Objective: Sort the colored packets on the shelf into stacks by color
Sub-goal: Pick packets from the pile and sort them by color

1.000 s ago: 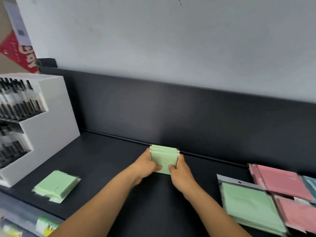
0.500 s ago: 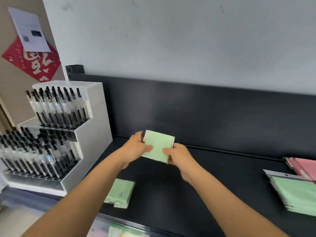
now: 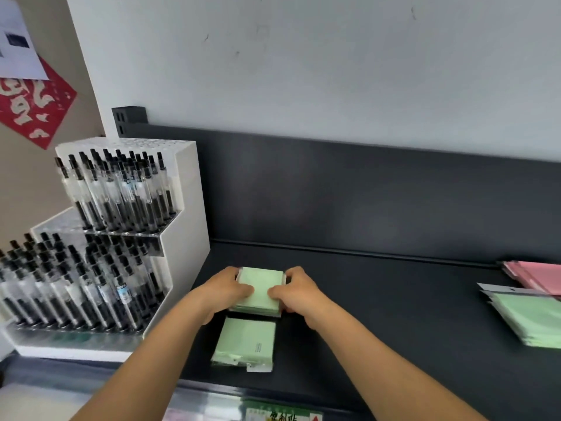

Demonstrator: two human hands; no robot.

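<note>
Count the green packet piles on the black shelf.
3. One pile is held between the left hand and right hand; a second pile lies just in front of it; a larger pile sits far right, partly cut off.

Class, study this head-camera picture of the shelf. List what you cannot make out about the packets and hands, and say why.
Head view:
1. The held green stack: packet count unclear; the left hand and right hand cover its sides.
2. Both hands' fingers: tips hidden behind that stack.
3. The pink packets and large green packets: cut off by the right edge.
4. The front green stack: printed label too small to read.
</note>
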